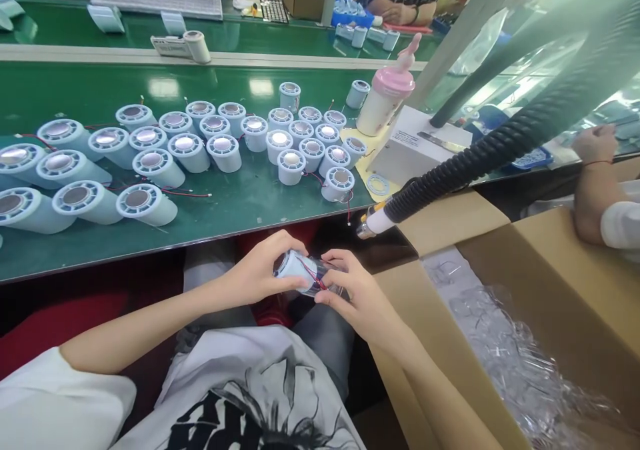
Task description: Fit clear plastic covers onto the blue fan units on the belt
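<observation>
Both hands meet over my lap, below the table edge. My left hand [260,267] is closed around a pale blue cylindrical part [291,271] with red wires. My right hand [353,289] pinches a clear plastic piece [320,278] fitted against the same part's end. Several matching pale blue parts [225,151] with shiny round centres lie on the green table [235,203] just ahead.
An open cardboard box [550,290] of clear plastic pieces stands at my right. A black corrugated hose with a nozzle [375,222] hangs over the table corner. A pink-capped bottle [385,100] and white box [415,145] sit behind. Another person's arm [595,183] rests at far right.
</observation>
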Available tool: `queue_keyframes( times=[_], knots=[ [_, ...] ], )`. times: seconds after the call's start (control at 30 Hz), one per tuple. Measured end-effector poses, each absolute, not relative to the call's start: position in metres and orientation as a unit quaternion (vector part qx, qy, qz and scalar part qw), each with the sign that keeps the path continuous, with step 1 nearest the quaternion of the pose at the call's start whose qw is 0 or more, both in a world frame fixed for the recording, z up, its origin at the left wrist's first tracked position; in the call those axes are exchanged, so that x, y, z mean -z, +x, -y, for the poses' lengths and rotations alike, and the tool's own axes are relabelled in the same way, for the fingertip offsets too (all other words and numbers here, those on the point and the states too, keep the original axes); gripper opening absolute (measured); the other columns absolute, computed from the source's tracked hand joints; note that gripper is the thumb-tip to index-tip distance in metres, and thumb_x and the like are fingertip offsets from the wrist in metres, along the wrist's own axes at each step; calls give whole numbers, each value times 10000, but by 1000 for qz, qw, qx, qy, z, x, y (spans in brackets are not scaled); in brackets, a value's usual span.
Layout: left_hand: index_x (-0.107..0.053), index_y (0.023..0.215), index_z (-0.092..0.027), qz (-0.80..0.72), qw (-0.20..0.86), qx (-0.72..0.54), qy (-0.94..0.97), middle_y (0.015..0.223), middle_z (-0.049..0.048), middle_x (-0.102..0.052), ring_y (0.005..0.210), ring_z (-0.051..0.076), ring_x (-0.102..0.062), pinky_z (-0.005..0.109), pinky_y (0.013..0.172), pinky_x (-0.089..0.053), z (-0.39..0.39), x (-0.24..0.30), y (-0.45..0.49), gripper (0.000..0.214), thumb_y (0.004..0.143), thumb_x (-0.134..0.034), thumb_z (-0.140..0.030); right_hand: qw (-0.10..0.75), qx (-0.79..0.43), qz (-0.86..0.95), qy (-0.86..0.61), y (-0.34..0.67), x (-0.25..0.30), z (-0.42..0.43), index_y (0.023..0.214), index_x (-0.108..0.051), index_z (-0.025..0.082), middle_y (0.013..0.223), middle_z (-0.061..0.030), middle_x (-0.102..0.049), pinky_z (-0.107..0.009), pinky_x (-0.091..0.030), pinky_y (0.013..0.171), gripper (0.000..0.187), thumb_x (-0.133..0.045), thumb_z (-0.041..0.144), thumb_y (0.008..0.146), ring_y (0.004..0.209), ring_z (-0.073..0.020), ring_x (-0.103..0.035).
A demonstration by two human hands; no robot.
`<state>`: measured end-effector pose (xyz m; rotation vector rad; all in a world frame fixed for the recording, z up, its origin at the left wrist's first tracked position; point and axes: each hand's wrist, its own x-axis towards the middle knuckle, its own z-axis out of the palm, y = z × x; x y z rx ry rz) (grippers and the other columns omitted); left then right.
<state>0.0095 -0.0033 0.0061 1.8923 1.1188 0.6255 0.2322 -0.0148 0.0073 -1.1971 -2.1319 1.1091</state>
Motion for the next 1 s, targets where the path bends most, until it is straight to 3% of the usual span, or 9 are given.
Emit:
queue_keyframes(
  times=[0.13,0.27,0.37,0.47,0.57,0.67,0.8,0.9,1.0],
  knots=[
    [-649,1131,-230,-412,436,-289,746,996,49,-510,911,196,-543,319,771,-497,3,-1,9,619,599,-826,-492,279,-461,721,-436,231,-12,20,709,-620,192,1175,-89,-520,-391,-439,994,162,-646,270,848,1127,-234,-567],
    [-660,1156,-241,-364,412,-292,783,1187,108,-478,1166,284,-490,430,974,-459,-1,7,5,617,601,-841,-440,318,-565,615,-449,234,-14,23,700,-633,192,1179,-86,-505,-336,-508,864,197,-622,316,852,1078,-225,-599],
    [-634,1206,-237,-330,430,-271,795,1292,137,-493,1216,302,-498,460,1030,-427,-3,11,3,625,633,-834,-385,335,-592,567,-465,234,-13,23,644,-632,188,1102,-77,-554,-323,-507,838,228,-646,327,824,1044,-220,-605],
    [-578,1283,-257,-298,504,-254,770,1303,121,-553,1191,274,-549,414,990,-477,-1,8,5,646,681,-807,-306,363,-612,507,-487,234,-11,20,545,-611,180,974,-63,-609,-313,-519,776,276,-718,336,745,960,-217,-629],
    [-550,1309,-249,-308,579,-252,712,1252,102,-598,1123,241,-600,334,881,-544,4,3,9,640,711,-777,-254,382,-666,414,-490,235,-9,18,521,-611,180,980,-68,-658,-313,-552,692,316,-759,390,705,928,-236,-667],
    [-551,1289,-217,-354,630,-267,637,1246,103,-601,1075,232,-624,328,860,-556,12,0,13,650,688,-796,-256,382,-657,473,-446,238,-7,20,722,-721,226,1156,-82,-678,-398,-573,805,201,-793,409,682,1053,-282,-655],
    [-513,1300,-209,-384,718,-278,510,1207,99,-626,993,208,-653,326,806,-571,20,0,13,688,679,-805,-258,346,-474,699,-409,242,-4,30,1093,-704,262,1314,-82,-615,-454,-461,1044,422,-817,244,686,1215,-282,-572],
    [-498,1324,-222,-383,730,-264,501,1154,93,-649,929,199,-662,307,730,-577,22,-2,11,706,689,-801,-279,347,-446,725,-394,245,-2,35,1126,-669,248,1336,-92,-597,-439,-500,1015,396,-778,242,745,1201,-271,-585],
    [-493,1348,-252,-368,703,-264,548,1212,92,-633,991,209,-656,326,811,-565,21,-4,9,743,678,-812,-284,351,-483,697,-397,246,-2,36,1135,-648,240,1307,-101,-615,-435,-541,970,412,-781,274,746,1190,-280,-592]
  ],
)
